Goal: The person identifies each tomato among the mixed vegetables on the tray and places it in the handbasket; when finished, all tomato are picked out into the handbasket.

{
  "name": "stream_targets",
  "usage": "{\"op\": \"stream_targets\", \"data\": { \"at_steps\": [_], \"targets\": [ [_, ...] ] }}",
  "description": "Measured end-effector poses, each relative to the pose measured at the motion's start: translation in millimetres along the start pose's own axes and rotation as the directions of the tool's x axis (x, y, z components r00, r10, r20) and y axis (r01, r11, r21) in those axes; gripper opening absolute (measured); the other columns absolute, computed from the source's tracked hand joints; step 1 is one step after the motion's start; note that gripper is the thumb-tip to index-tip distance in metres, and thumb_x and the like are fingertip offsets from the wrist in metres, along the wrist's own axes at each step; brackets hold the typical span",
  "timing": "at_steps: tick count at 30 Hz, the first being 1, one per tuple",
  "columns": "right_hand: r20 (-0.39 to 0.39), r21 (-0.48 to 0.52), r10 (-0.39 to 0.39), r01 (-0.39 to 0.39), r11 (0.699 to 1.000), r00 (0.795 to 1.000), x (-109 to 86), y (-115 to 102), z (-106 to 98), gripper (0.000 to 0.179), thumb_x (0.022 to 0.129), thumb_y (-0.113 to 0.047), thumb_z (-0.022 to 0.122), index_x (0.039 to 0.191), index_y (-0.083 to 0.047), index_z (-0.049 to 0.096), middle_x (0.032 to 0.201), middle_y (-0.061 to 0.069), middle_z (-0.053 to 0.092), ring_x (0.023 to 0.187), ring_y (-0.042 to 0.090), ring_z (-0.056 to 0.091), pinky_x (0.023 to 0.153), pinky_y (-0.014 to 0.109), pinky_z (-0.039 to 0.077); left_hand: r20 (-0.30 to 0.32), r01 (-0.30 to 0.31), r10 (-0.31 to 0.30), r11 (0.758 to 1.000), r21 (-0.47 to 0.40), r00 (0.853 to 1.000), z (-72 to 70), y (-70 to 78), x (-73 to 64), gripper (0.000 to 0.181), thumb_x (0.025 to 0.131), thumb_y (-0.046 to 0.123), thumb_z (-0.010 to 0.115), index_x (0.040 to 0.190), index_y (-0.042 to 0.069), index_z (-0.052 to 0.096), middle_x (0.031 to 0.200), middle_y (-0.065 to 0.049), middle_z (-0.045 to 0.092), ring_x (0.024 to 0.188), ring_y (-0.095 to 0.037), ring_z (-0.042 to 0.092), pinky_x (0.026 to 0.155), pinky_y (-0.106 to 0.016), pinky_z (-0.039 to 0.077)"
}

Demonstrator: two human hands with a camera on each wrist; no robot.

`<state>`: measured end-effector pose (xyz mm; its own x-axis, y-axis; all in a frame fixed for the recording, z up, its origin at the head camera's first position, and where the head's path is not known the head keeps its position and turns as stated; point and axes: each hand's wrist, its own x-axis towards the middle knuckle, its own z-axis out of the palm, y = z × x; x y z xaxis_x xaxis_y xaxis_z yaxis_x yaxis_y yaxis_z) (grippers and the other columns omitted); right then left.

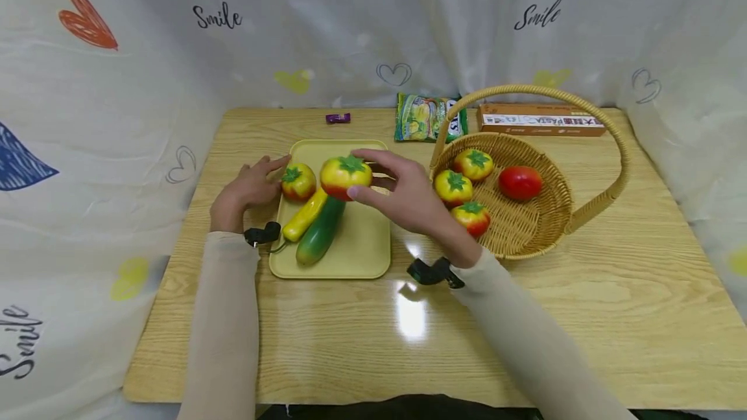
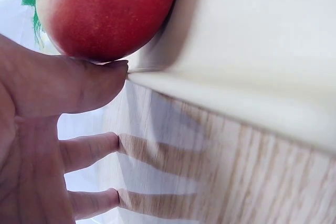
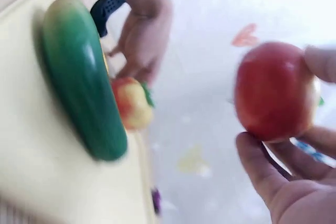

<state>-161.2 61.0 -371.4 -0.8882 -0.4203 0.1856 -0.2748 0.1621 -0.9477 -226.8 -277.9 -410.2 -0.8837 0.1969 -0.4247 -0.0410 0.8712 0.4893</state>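
Observation:
My right hand (image 1: 405, 190) holds a yellow-and-red tomato (image 1: 344, 180) with a green leafy top, fingers and thumb around its side, above the tray. In the right wrist view the tomato's red underside (image 3: 270, 93) shows. My left hand (image 1: 251, 186) rests at the left edge of the pale yellow tray (image 1: 367, 245), its thumb against a second tomato (image 1: 298, 182) and the tray rim, its other fingertips down on the table. On the tray a long yellow pepper (image 1: 305, 216) lies alongside a green cucumber-like vegetable (image 1: 321, 232).
To the right stands a wicker basket (image 1: 525, 232) with a tall handle, holding three yellow-red tomatoes (image 1: 474, 164) and a red one (image 1: 520, 183). Along the back lie a small purple packet (image 1: 338, 118), a green snack bag (image 1: 423, 118) and an orange-brown box (image 1: 539, 120).

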Motion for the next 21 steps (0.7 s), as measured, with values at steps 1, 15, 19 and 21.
{"op": "stream_targets", "data": {
  "at_steps": [1,15,19,21],
  "targets": [
    [0.008,-0.013,-0.005,0.005,1.0,1.0,-10.9,-1.0,-9.0,0.059,0.097,-0.017,0.085,0.152,-0.01,0.064,0.153,0.008,0.064,0.133,0.026,0.069,0.112,0.034,0.058,0.0,0.001,-0.001,1.0,0.003,1.0,0.1,0.0,0.1,0.072,0.109,0.018,0.048,0.176,0.022,0.024,0.18,-0.033,0.0,0.158,-0.072,-0.011,0.122,-0.089,0.005],
    [-0.08,-0.367,0.097,-0.12,0.923,0.992,-139.6,9.9,-140.8,0.059,0.094,-0.007,0.086,0.149,-0.012,0.067,0.15,0.013,0.063,0.124,-0.009,0.062,0.101,0.007,0.051,0.005,0.004,-0.004,1.0,0.004,1.0,1.0,-1.8,1.0,0.074,0.106,0.015,0.046,0.176,0.022,0.023,0.18,-0.033,-0.002,0.157,-0.073,-0.012,0.121,-0.09,0.005],
    [-0.102,-0.434,0.177,-0.204,0.877,0.979,-156.1,11.1,-162.4,0.057,0.095,-0.009,0.086,0.148,-0.006,0.066,0.147,0.02,0.065,0.122,0.008,0.072,0.094,0.005,0.052,0.005,0.007,-0.007,1.0,0.005,1.0,0.6,-0.5,1.1,0.074,0.107,0.015,0.046,0.176,0.022,0.023,0.18,-0.033,-0.002,0.157,-0.072,-0.012,0.121,-0.09,0.005],
    [-0.099,-0.47,0.217,-0.237,0.85,0.971,-159.1,13.4,-168.0,0.055,0.095,-0.012,0.087,0.146,-0.004,0.068,0.144,0.022,0.067,0.122,0.027,0.075,0.091,0.009,0.056,0.005,0.007,-0.007,1.0,0.003,1.0,0.7,-1.0,1.2,0.074,0.107,0.016,0.047,0.176,0.022,0.022,0.181,-0.033,-0.002,0.157,-0.072,-0.012,0.121,-0.09,0.005]
  ]
}}
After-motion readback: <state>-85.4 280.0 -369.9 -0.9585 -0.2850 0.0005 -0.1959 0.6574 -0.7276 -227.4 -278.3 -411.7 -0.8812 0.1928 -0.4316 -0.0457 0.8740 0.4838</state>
